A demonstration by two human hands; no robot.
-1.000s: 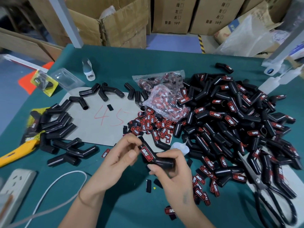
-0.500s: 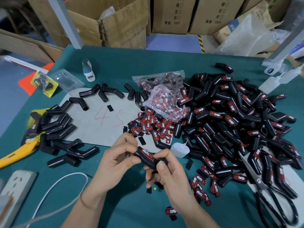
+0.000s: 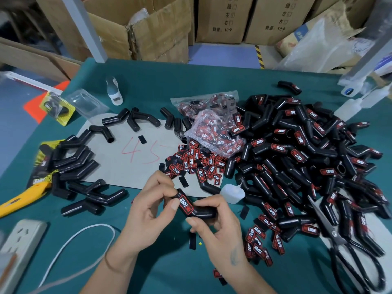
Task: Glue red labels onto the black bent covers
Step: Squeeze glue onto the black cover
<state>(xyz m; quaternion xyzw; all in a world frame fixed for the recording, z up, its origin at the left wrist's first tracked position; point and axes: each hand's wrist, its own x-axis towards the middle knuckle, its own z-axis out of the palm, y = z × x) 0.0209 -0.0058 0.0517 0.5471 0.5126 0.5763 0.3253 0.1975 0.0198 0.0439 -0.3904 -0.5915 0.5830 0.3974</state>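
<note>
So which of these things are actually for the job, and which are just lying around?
For the job: cover in both hands, loose red labels, glue bottle, plain covers, finished pile.
Lying about: scissors, yellow knife, power strip.

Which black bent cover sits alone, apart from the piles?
The labelled black bent cover at the table's far right edge, lying beyond the big labelled pile, touching nothing.

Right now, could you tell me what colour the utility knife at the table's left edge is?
Yellow: the utility knife shows in the head view, the only one given.
</note>
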